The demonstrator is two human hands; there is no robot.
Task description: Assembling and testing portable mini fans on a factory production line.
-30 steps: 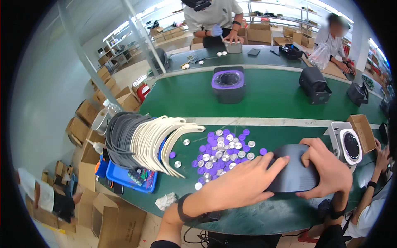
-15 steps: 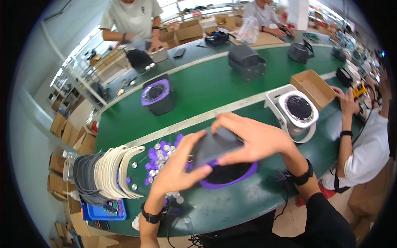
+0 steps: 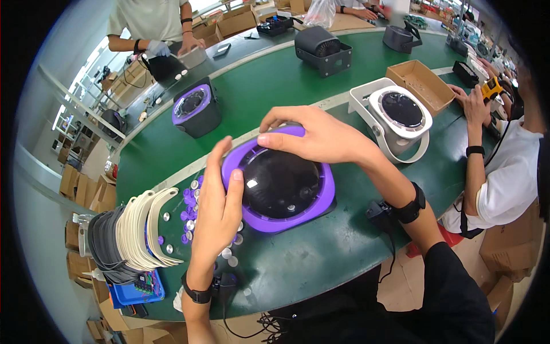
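purple-framed dome unit held flat on green bench

positioned at bench centre, directly in front of the body: dome unit [image 3: 279, 182], with glossy black rounded dome set in a matte purple square frame with softened corners, lying on the green table [image 3: 321, 252], smooth and felt-like in surface

left hand [image 3: 217, 200] laid open along the left edge of the frame, fingers straight, thumb touching the dome rim; pressing rather than clenching, nothing enclosed

right hand [image 3: 321, 137] spread over the far edge of the frame, fingertips curled on the purple rim, palm arched; gripping the frame edge lightly

just left of the unit: scatter of small round caps [image 3: 192, 203], purple and silver, flat on the table

further left: stack of curved ribs [image 3: 134, 229], cream and dark grey, thin and arc-shaped, above a blue tray [image 3: 137, 292]

right of the unit, apart from it: white round-faced unit [image 3: 398, 114] with looped handle, beside an open cardboard box [image 3: 421, 86]
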